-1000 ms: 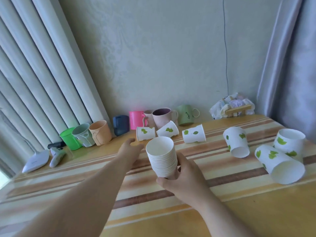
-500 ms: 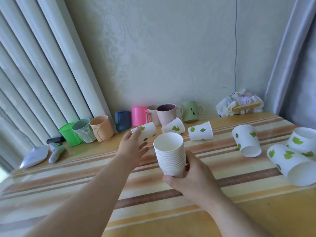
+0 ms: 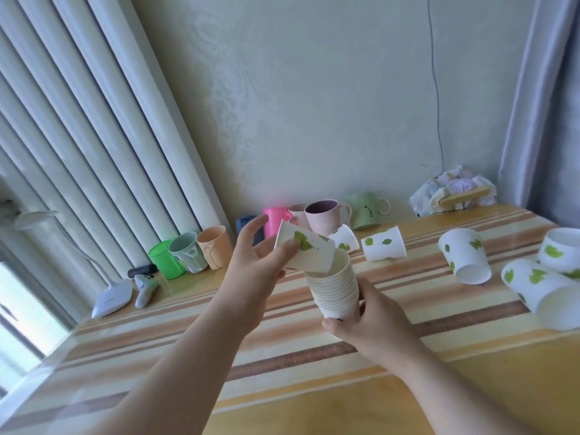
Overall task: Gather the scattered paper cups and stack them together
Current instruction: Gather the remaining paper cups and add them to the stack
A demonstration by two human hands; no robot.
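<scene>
The right hand (image 3: 373, 321) grips the lower part of a stack of paper cups (image 3: 335, 285), held upright above the striped counter (image 3: 282, 356) near its middle. The left hand (image 3: 257, 262) holds a single leaf-printed paper cup (image 3: 306, 251) by its side, thumb on the near face and fingers behind; the cup is tilted almost on its side, its base touching the rim of the stack's top cup.

Five more leaf-printed cups lie loose on the counter. Two are just beyond the stack: a small tipped cup (image 3: 345, 238) and a cup on its side (image 3: 383, 244) to its right. Further right a tilted cup (image 3: 464, 259) rests with its mouth toward the near edge, and at the far right edge a large lying cup (image 3: 543, 293) touches an upright cup (image 3: 561, 251) behind it.

A row of coloured plastic mugs (image 3: 323, 215) lines the far edge by the wall.
</scene>
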